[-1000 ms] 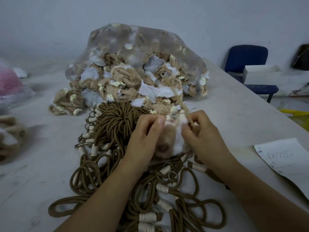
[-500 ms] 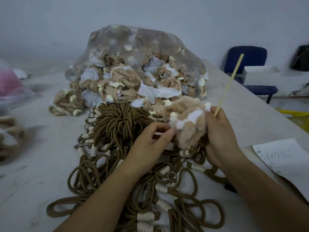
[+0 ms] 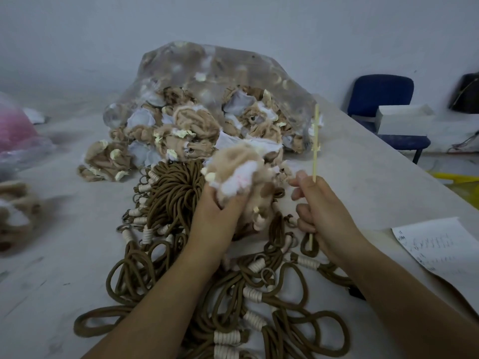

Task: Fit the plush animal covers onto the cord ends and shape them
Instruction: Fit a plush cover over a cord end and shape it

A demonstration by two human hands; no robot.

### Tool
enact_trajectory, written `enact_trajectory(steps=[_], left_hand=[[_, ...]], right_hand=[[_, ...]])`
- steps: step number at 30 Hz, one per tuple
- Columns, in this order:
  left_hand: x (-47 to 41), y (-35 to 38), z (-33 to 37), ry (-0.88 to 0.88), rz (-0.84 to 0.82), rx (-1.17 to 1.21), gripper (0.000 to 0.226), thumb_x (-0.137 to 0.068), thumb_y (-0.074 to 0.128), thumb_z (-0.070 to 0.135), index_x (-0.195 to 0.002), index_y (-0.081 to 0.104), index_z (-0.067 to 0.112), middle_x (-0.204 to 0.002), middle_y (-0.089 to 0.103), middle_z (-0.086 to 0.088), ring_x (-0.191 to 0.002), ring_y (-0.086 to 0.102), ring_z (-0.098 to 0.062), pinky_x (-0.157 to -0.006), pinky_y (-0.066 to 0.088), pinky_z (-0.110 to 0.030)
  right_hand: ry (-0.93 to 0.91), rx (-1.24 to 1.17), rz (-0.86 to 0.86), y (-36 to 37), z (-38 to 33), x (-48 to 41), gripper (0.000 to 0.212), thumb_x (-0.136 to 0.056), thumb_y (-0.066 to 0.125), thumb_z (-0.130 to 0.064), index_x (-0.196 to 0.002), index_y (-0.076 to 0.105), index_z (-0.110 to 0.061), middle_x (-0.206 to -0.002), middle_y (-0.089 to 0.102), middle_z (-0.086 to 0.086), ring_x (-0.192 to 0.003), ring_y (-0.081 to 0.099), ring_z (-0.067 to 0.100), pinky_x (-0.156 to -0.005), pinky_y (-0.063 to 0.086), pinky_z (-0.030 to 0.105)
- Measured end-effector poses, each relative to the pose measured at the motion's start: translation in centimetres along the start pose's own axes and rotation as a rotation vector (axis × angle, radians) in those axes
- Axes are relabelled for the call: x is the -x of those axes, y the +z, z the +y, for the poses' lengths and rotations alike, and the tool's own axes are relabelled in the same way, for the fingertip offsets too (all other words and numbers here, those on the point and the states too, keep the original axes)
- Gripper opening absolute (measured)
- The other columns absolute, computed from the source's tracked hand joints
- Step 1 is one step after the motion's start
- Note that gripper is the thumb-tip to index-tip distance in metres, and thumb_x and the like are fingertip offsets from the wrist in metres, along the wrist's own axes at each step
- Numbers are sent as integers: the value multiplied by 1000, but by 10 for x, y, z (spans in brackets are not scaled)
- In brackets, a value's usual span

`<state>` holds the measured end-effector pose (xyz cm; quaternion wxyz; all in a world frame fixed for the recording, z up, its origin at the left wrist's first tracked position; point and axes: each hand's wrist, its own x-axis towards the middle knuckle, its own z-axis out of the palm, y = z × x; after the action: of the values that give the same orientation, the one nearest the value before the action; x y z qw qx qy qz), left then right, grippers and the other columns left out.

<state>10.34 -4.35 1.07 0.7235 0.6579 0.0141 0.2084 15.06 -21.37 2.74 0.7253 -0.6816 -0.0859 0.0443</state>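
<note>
Cords (image 3: pixel 176 195) sprawl nearest, beneath both wrists. Above them the left hand (image 3: pixel 215 216) now grips the plush cover (image 3: pixel 233 172) alone; the right hand (image 3: pixel 321 213), which cupped it half a second ago, has drawn just aside, fingers curled round a stick (image 3: pixel 315 141) swung upright, probably ready for poking the cover into shape. Behind sits the bag (image 3: pixel 207 73) of covers.

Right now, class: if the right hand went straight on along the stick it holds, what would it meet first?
Probably the right edge of the clear bag of plush covers; depth is unclear there.
</note>
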Motion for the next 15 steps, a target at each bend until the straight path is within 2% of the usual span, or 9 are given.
enact_trajectory(steps=[2,4,6,7,9,10,12,13,15], left_hand=[[-2,-2,0,17,80,105,41,-80,68,51,-116,57,35,-104,71,17,-95,68,-3,-69,54,-16],[-3,-3,0,23,111,166,42,-80,65,48,-117,58,31,-104,72,11,-96,70,-10,-68,56,-20],[-5,-3,-1,6,108,227,41,-80,66,43,-116,58,26,-103,73,6,-95,71,-15,-66,56,-25],[-5,-3,-2,6,88,233,45,-79,67,43,-119,57,24,-106,72,5,-99,70,-17,-69,57,-28],[-4,-5,-5,29,-4,148,50,-80,68,47,-126,55,32,-118,68,8,-109,66,-15,-78,57,-27],[-3,-4,-6,39,-79,66,44,-83,67,47,-125,55,41,-119,67,13,-110,65,-10,-79,55,-20],[1,-1,-6,54,-257,-131,32,-90,62,34,-116,58,52,-118,65,24,-110,61,3,-81,47,-8],[3,1,-7,85,-318,-223,38,-90,54,25,-116,57,53,-119,62,27,-112,56,8,-84,43,-5],[3,1,-7,127,-328,-303,47,-86,43,18,-121,56,47,-125,56,28,-120,49,9,-96,40,-8]], right_hand=[[100,159,40,-8,4,-4,48,-93,47,-53,-110,51,-8,-75,40,7,-44,30,8,-42,31,23],[129,335,11,-15,9,-7,32,-96,46,-44,-109,53,-16,-72,51,2,-47,46,8,-51,41,24],[16,565,-29,-17,12,-7,24,-99,42,-40,-113,56,-29,-85,60,-6,-68,58,-2,-62,41,7],[-100,670,-40,-15,11,-6,28,-99,39,-43,-116,58,-32,-97,59,-11,-84,56,-8,-70,36,0],[-311,684,-81,-11,8,-3,34,-95,35,-58,-118,57,-45,-114,55,-24,-109,48,-11,-84,30,-2],[-339,592,-129,-8,8,-1,33,-91,38,-65,-116,55,-52,-115,56,-29,-111,48,-13,-85,33,-1],[-274,370,-212,-5,13,1,34,-86,53,-61,-116,55,-45,-107,64,-28,-98,60,-10,-76,45,5],[-206,289,-225,-3,15,1,32,-88,59,-49,-116,57,-36,-98,69,-20,-85,65,-4,-68,51,12],[-52,185,-221,-1,16,3,14,-94,57,-31,-105,62,-23,-75,72,-1,-60,64,10,-49,51,22]])
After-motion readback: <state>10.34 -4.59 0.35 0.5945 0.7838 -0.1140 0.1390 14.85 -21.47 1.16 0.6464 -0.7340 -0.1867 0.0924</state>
